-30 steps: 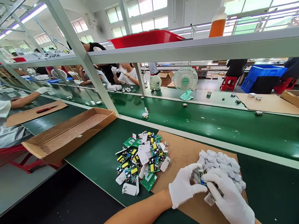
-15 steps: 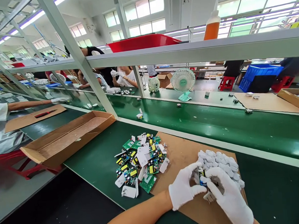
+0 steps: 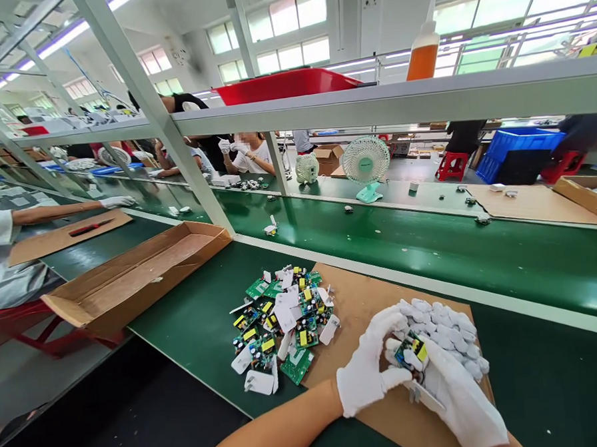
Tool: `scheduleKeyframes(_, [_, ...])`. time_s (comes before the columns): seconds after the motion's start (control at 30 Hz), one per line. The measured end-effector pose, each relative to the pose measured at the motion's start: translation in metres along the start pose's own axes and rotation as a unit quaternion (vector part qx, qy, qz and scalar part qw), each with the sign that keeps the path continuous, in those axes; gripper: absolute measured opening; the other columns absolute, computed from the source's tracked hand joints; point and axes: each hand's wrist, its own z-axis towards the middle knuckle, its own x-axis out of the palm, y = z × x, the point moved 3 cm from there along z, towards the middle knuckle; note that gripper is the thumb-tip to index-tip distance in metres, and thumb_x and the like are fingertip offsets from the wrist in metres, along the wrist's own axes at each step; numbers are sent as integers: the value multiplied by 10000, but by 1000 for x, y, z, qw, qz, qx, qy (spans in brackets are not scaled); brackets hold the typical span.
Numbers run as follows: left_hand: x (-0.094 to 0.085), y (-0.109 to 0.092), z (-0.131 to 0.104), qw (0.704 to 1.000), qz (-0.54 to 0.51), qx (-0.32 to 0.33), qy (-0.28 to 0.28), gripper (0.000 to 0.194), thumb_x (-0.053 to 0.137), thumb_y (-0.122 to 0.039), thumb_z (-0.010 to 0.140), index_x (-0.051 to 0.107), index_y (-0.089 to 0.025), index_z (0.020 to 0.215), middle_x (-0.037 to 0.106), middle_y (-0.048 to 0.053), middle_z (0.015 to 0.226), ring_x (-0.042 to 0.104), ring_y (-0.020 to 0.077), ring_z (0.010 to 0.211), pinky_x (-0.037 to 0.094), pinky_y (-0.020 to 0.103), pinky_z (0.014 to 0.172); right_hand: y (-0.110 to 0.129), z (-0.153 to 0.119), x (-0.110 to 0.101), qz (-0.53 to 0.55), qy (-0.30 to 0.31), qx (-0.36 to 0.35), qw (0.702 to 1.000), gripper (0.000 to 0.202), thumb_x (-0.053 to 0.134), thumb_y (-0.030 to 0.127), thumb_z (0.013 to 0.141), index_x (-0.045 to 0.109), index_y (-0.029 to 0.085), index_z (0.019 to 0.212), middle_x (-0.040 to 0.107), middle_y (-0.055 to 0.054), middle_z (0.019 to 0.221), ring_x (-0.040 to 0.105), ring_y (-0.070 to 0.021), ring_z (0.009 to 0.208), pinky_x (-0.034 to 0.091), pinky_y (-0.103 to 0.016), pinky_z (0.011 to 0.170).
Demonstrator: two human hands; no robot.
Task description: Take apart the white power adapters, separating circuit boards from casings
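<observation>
Both my hands wear white gloves and meet over a brown cardboard sheet. Between them is a small circuit board with a yellow component, tilted so its parts face up. A white plug plate with metal prongs hangs just below the board. My left hand curves its thumb and fingers around the board's left side. My right hand grips from the right, its fingertips partly hidden. A white lump lies against the board. Close behind sits a pile of small white lumps.
Left of the cardboard lies a heap of circuit boards and white plug plates. A long open carton stands further left. Beyond runs a green conveyor belt carrying small parts. A shelf spans above; a co-worker's gloved hand is far left.
The circuit board has turned, showing more of its component side, and the plug plate has tilted with it. My right hand has rolled over. Parts on the belt have shifted left.
</observation>
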Motion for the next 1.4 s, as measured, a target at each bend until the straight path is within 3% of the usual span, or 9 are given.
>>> scheduleKeyframes(0.17, [-2, -3, 0, 997, 31, 5, -66, 189, 734, -287, 714, 679, -213, 879, 458, 78, 1381, 472, 278, 1224, 353, 425, 1061, 19, 10, 0, 15, 23, -5, 1000, 284, 544, 357, 906, 581, 218, 1151, 597, -73, 1191, 604, -200, 989, 532, -407, 825])
scheduleKeyframes(0.27, [-2, -1, 3, 997, 6, -31, -75, 65, 717, -269, 738, 723, -222, 784, 550, 62, 1288, 514, 258, 1176, 378, 394, 1040, 23, 12, -2, 28, 27, -2, 999, 280, 546, 355, 905, 584, 219, 1148, 596, -71, 1194, 604, -200, 998, 529, -404, 834])
scheduleKeyframes(0.4, [1, 1, 5, 991, -86, -64, -79, 106, 735, -268, 722, 703, -204, 799, 542, 70, 1271, 534, 241, 1129, 396, 380, 1017, 23, 14, 5, 50, 24, 11, 998, 312, 544, 380, 905, 579, 206, 1161, 624, -73, 1156, 630, -190, 953, 547, -395, 802])
scheduleKeyframes(0.57, [8, 11, 4, 953, -245, -162, -73, 660, 798, -268, 629, 468, -252, 1199, 571, 40, 1040, 568, 152, 855, 487, 302, 749, 24, 11, 16, 84, 17, 37, 996, 332, 366, 353, 954, 633, 345, 1153, 732, -54, 998, 713, -208, 804, 605, -301, 601])
scheduleKeyframes(0.8, [11, 24, 9, 943, -259, -206, -35, 605, 831, -271, 548, 528, -188, 1065, 574, 4, 864, 544, 124, 733, 458, 276, 695, 20, 12, 12, 129, 49, 50, 989, 326, 466, 327, 885, 643, 401, 1148, 755, -42, 944, 729, -256, 797, 617, -312, 581])
scheduleKeyframes(0.9, [14, 19, 8, 943, -253, -215, -32, 528, 770, -393, 645, 534, -176, 1064, 571, 6, 842, 550, 135, 737, 464, 276, 684, 19, 12, 14, 127, 48, 60, 989, 340, 548, 382, 842, 633, 380, 1172, 755, -55, 927, 725, -277, 807, 614, -318, 578])
scheduleKeyframes(1.07, [10, 9, 0, 986, -116, -99, -71, 392, 494, -428, 882, 480, -195, 1196, 550, 92, 1176, 531, 219, 1078, 435, 387, 945, 12, 11, 12, 106, 28, 76, 991, 333, 549, 487, 836, 647, 376, 1134, 751, -50, 881, 714, -280, 797, 608, -341, 583])
scheduleKeyframes(1.2, [9, 3, -6, 992, 92, -29, -76, 282, 600, -263, 820, 542, -214, 1092, 432, 102, 1377, 451, 255, 1225, 333, 434, 1065, 3, 14, 0, 102, 20, 74, 992, 341, 485, 494, 894, 627, 288, 1125, 706, -69, 1010, 679, -214, 849, 586, -361, 693])
scheduleKeyframes(1.4, [19, -1, -7, 984, 158, -16, -76, 474, 716, -187, 716, 530, -225, 1150, 455, 96, 1377, 431, 256, 1266, 354, 421, 1071, 11, 12, -1, 131, 31, 76, 988, 251, 547, 382, 900, 598, 276, 1122, 612, -61, 1167, 610, -189, 974, 546, -352, 776])
